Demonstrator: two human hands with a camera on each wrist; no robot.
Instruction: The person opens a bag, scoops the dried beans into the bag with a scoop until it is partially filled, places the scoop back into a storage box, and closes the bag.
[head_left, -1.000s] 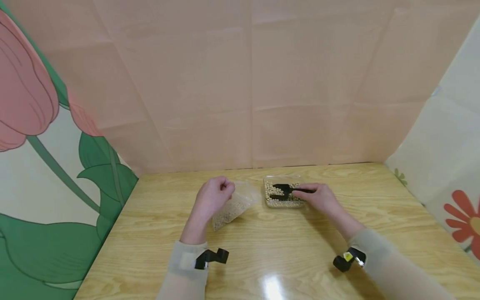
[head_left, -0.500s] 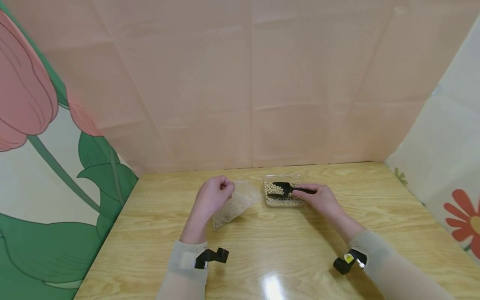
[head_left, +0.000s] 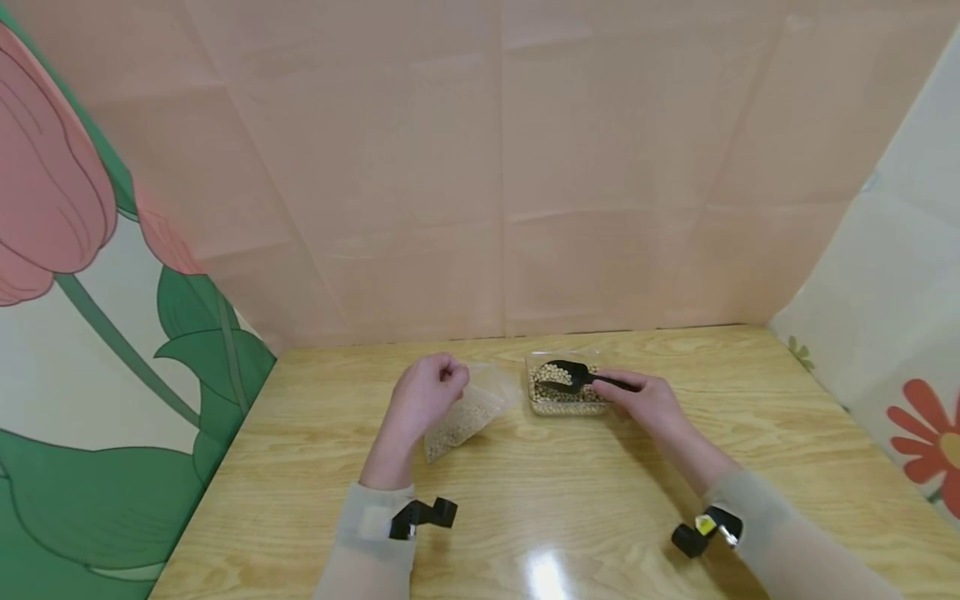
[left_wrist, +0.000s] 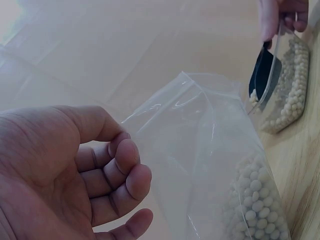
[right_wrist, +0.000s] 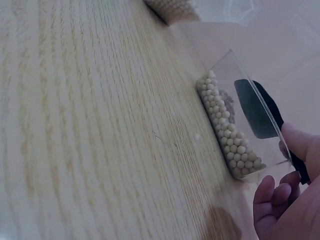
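Observation:
My left hand (head_left: 427, 390) pinches the upper edge of a clear plastic bag (left_wrist: 200, 130). Pale round beads (left_wrist: 257, 200) fill the lower part of the bag, which stands on the table. To its right is a clear rectangular box (head_left: 567, 408) holding more of the same beads (right_wrist: 220, 120). My right hand (head_left: 639, 398) grips the handle of a black scoop (head_left: 573, 377) from the box's right side. The scoop's bowl carries a heap of beads and sits tilted at the top of the box, pointing left.
The box and bag stand close together on a wood-grain table (head_left: 540, 500). Behind it hangs a pink cloth (head_left: 502, 167). Patterned sheets with a tulip (head_left: 52, 158) and a red flower (head_left: 933, 437) flank the left and right sides.
The scoop has come up out of the beads, now with a heap in its bowl, and the right hand has shifted slightly right. My left hand and the bag have stayed put.

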